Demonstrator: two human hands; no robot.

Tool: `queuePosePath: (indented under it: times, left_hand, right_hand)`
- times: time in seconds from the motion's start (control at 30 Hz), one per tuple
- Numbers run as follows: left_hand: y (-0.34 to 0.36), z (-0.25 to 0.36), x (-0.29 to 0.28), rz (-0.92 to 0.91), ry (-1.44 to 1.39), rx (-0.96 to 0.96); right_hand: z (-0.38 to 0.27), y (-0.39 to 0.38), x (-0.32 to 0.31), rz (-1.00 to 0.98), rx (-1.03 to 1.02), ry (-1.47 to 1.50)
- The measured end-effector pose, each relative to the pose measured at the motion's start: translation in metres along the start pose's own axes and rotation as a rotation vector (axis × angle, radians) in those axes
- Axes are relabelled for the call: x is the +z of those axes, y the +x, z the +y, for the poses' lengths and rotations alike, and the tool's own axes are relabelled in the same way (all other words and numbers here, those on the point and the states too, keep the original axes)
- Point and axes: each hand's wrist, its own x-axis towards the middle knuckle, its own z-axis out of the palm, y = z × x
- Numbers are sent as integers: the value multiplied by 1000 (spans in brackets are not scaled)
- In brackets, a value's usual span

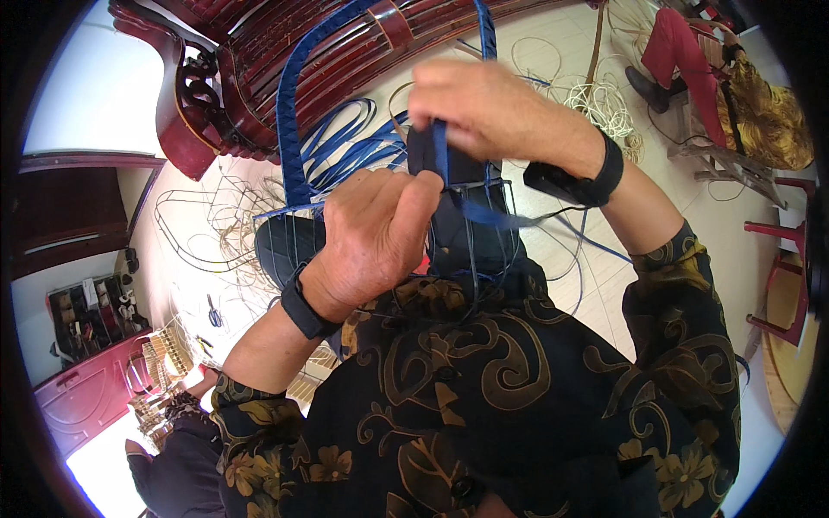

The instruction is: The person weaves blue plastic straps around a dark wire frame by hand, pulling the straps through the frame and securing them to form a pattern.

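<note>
A wire basket frame (278, 246) rests on my lap. Its tall arched handle (292, 129) is wrapped in blue strip. My left hand (371, 226) is closed at the frame's upper rim, its thumb pressed on a flat blue strip (441, 155). Above it, my right hand (492, 108) is curled round the upper part of that strip; its fingertips are partly blurred. A loose length of blue strip trails below my right wrist. The fingers of my left hand hide part of the rim.
A carved dark red wooden bench (199, 112) stands ahead. Blue strips (354, 142) and coils of pale cord (604, 108) lie on the tiled floor. Scissors (214, 312) lie at left. One person sits at far right (764, 116), another at lower left (186, 453).
</note>
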Motion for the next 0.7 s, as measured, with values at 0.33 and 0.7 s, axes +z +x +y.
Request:
queuePosePath:
  times: [0.33, 0.7]
  left_hand:
    - [0, -2, 0, 25, -7, 1]
    - [5, 8, -1, -1, -5, -6]
  right_hand:
    - [34, -32, -181, 893, 634, -408]
    - [44, -297, -383, 844, 1004, -778]
